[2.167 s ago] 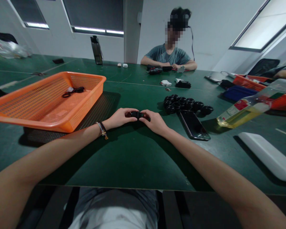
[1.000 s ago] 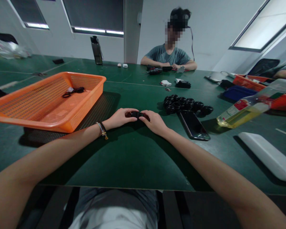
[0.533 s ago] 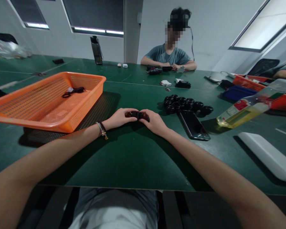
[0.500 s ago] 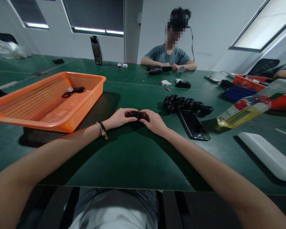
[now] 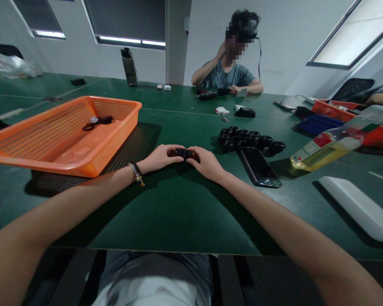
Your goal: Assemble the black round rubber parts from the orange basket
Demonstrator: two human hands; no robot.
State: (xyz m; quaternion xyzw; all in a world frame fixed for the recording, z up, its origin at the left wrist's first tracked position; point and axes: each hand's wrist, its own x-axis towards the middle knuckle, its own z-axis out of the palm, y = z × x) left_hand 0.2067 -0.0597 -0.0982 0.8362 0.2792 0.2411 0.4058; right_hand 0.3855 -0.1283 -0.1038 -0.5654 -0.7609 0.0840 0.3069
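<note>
Between my two hands is a small black part (image 5: 184,154), just above the green table or resting on it; I cannot tell which. My left hand (image 5: 162,156) is closed on its left side, thumb in front. From the right, my right hand (image 5: 207,162) pinches the other side. Fingers cover much of the part, so its exact kind is hidden. To the right of my right hand sits a cluster of round black pieces (image 5: 242,138), with a dark phone (image 5: 260,166) lying in front of them.
An orange basket (image 5: 97,166) holding a black cable (image 5: 97,122) stands at left. On the right are a tilted bottle of yellow liquid (image 5: 325,146), a white slab-like object (image 5: 357,206) and a blue tray (image 5: 319,125). A person (image 5: 231,76) sits opposite, near a power tool (image 5: 207,94).
The person opposite has raised one hand to the head. My hands and the black part stay in the same place.
</note>
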